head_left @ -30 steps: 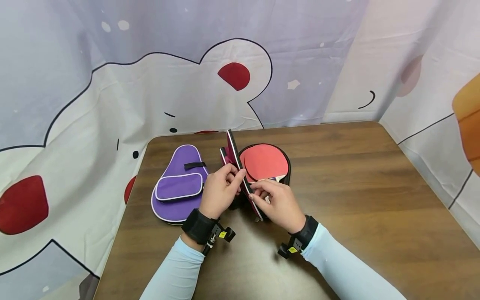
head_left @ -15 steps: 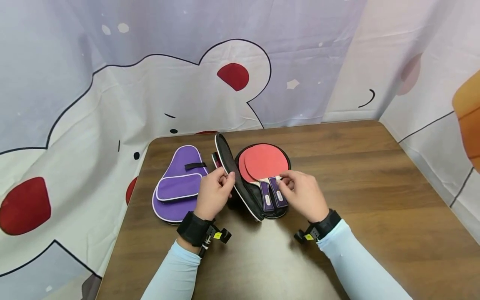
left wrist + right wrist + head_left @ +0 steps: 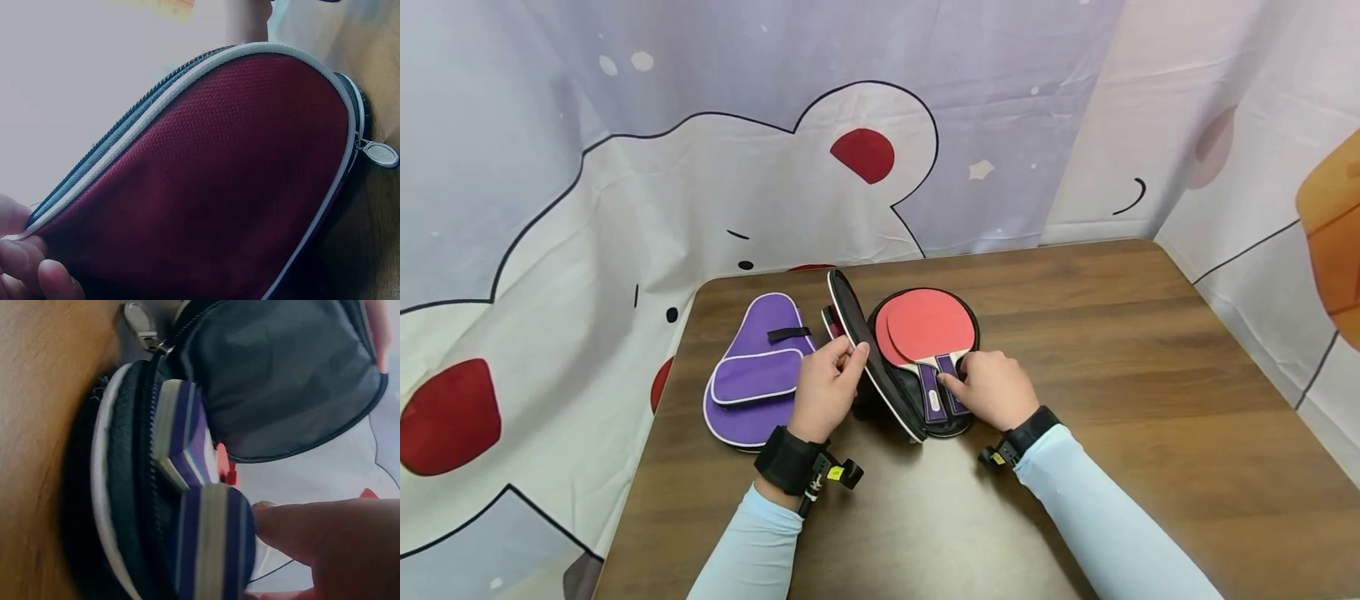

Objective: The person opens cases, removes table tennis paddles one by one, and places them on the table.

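A maroon racket case lies open on the wooden table [image 3: 1112,358]. My left hand [image 3: 854,357] pinches the edge of its lid [image 3: 850,321] and holds it upright; the lid's maroon outside [image 3: 206,187] fills the left wrist view, with my fingertips [image 3: 34,269] at its rim. Two red paddles [image 3: 928,323] lie stacked in the case's lower half. My right hand [image 3: 955,382] grips the nearer purple-striped handle [image 3: 952,392], and a finger [image 3: 312,531] touches that handle [image 3: 212,547] in the right wrist view. The second handle [image 3: 181,434] sits beside it.
A closed purple racket case [image 3: 752,371] lies to the left of the open one, near the table's left edge. A zipper pull [image 3: 379,154] hangs at the lid's end. A printed cloth backdrop [image 3: 700,167] surrounds the table.
The lid has swung further open to the left in my left hand. My right hand left the lid's edge and moved down onto the paddle handles.
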A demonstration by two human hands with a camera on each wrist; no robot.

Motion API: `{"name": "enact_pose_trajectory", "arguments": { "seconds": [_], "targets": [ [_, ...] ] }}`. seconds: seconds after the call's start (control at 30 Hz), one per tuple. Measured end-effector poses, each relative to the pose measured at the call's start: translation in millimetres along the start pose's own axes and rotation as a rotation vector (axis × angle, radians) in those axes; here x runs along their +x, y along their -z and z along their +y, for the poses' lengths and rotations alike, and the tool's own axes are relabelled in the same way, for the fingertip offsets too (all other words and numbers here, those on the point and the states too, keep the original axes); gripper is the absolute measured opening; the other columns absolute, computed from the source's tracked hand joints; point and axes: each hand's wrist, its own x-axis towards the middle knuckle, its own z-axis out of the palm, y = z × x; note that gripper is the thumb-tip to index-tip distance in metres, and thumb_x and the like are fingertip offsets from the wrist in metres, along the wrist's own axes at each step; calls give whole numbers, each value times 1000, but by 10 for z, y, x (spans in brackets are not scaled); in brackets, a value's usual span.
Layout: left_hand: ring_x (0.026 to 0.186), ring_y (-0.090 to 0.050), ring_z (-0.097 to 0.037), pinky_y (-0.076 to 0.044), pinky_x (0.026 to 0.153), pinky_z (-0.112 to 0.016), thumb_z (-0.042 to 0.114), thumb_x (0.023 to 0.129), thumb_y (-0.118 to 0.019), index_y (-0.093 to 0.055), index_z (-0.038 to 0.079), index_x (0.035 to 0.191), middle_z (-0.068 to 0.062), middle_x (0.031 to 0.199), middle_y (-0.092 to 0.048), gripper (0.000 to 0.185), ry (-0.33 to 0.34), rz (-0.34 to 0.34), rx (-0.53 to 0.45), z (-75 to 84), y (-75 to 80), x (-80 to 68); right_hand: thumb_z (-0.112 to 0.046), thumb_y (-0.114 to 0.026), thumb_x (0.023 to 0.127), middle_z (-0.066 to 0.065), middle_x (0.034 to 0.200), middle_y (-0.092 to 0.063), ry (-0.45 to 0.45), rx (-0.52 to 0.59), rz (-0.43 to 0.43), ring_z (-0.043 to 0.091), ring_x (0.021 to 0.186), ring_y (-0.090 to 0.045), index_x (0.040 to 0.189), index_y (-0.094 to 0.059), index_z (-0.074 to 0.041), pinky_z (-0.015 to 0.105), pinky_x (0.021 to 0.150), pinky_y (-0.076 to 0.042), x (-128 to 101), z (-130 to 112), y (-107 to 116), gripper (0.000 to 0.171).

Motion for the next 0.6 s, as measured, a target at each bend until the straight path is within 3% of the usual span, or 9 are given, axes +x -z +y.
{"name": "enact_pose_trajectory", "arguments": {
  "seconds": [0.17,0.6],
  "targets": [
    [47,-52,-17,-31,45,-29,23,111,-67,-54,17,72,5,54,-47,41,3,3,-25,-8,-1,-3,-45,-83,98,-5,55,-41,18,-16,-4,19,49,-50,58,-52,-16,36,46,-37,29,-57,-47,57],
    [50,-39,-13,-25,51,-28,24,109,-71,-52,17,70,8,57,-36,44,-53,27,-6,-22,23,-12,-36,-80,98,-6,55,-38,3,10,-13,16,49,-47,56,-52,-15,32,46,-35,51,-66,-95,55]
  ]
}}
